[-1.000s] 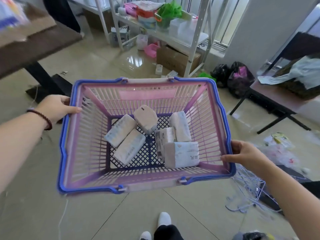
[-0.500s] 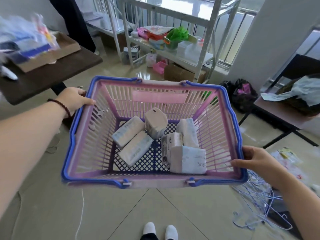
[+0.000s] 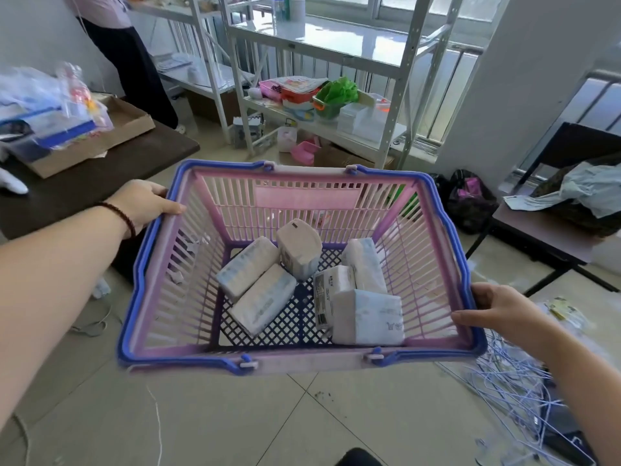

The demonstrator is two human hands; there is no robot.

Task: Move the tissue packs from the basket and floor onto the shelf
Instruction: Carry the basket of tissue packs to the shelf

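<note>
I carry a pink basket (image 3: 299, 359) with a blue rim above the tiled floor. My left hand (image 3: 142, 203) grips its left rim and my right hand (image 3: 504, 309) grips its right rim. Several white tissue packs lie on the basket's blue mesh bottom: two side by side at the left (image 3: 248, 270), one standing on end in the middle (image 3: 299, 245), and a larger one at the front right (image 3: 368, 317). The white metal shelf (image 3: 336, 37) stands ahead by the window, its upper level mostly bare and its lower level (image 3: 373, 134) holding assorted items.
A dark table (image 3: 111, 173) with a cardboard tray of clutter is at the left. Another person (image 3: 134, 62) stands by a second shelf at the back left. A low table (image 3: 551, 237) and black bags (image 3: 470, 200) are at the right. Wire hangers (image 3: 510, 398) lie on the floor.
The basket has been carried nearer the shelf and raised a little. Both hands keep their grip on the rim, and the packs have not shifted inside.
</note>
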